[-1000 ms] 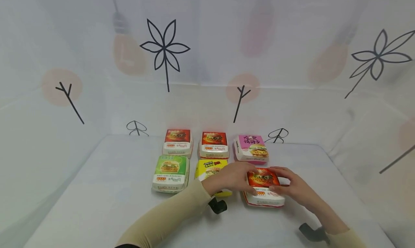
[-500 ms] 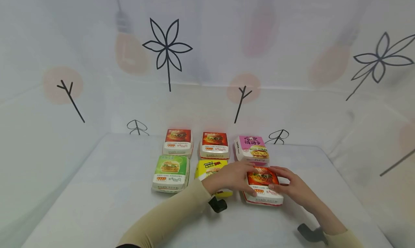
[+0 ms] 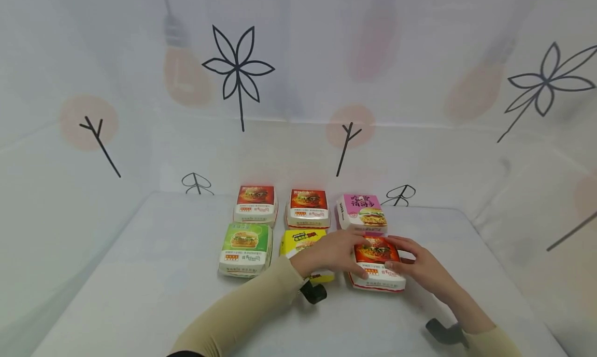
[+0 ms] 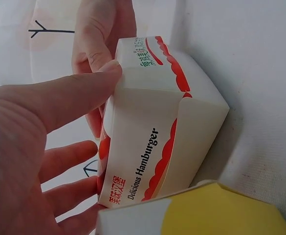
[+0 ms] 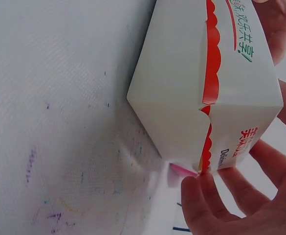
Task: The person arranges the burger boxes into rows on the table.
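The red box (image 3: 377,265) sits on the desk (image 3: 140,295), held between both hands. The left hand (image 3: 331,253) takes its left side, thumb on the near front edge, fingers spread along the far top. The right hand (image 3: 422,269) takes the right side, thumb and curled fingers pinching it. So the box lies inside the two-handed grip, its base on the desk. Left of the grip, partly under the left hand, is the yellow box (image 3: 303,243), and beyond that the green box (image 3: 245,249). Just behind the grip stands the pink box (image 3: 361,212), close to the red box's back edge.
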The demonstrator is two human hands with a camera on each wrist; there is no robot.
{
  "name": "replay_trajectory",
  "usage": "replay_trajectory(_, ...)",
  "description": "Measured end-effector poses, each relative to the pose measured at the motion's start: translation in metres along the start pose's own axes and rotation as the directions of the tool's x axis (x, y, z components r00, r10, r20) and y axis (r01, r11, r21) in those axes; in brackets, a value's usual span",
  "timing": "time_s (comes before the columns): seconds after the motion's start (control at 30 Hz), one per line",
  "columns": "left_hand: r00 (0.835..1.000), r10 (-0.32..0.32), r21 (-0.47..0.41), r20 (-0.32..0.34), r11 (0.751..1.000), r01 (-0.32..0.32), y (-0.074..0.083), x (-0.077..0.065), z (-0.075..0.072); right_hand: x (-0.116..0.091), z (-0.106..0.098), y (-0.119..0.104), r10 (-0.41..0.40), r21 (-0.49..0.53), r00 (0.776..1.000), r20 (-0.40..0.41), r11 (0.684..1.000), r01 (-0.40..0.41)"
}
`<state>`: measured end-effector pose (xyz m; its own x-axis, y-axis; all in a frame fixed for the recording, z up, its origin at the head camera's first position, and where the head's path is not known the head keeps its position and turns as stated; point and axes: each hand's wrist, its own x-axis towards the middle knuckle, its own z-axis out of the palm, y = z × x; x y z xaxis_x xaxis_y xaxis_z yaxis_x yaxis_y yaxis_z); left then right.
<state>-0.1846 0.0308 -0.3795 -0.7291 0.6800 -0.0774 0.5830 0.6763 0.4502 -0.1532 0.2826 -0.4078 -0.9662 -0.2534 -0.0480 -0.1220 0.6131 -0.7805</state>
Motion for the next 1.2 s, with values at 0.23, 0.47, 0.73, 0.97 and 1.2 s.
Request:
replay_trajectory(0.23,1.000,-0.005,-0.020,-0.005,1.000,0.005,-0.0007,0.0006,0.0008,0.0007,0.0004,-0.0030,0.019,-0.022,1.000,-0.004,1.000,-0.019)
replay_trajectory(0.47,1.000,-0.016,-0.030,0.001,0.999,0.016,-0.0005,0.0012,0.0002,0.0009,0.0002,-0.0030,0.032,-0.029,0.999,0.001,0.999,-0.032)
replay_trajectory(0.73,1.000,-0.008,-0.019,-0.003,1.000,0.008,-0.0021,0.0038,-0.0011,0.0029,0.0000,-0.0025,0.019,-0.022,1.000,-0.010,1.000,-0.019)
replay_trajectory(0.97,1.000,-0.009,-0.051,0.008,0.999,0.010,-0.0059,0.0021,0.0044,0.0012,0.0008,0.0021,-0.014,-0.042,1.000,-0.015,0.999,0.013)
replay_trajectory(1.2,0.999,0.029,-0.046,-0.028,0.998,-0.031,-0.0082,0.0015,-0.0013,-0.0017,-0.0069,-0.0044,-0.002,-0.059,0.998,-0.068,0.998,-0.002)
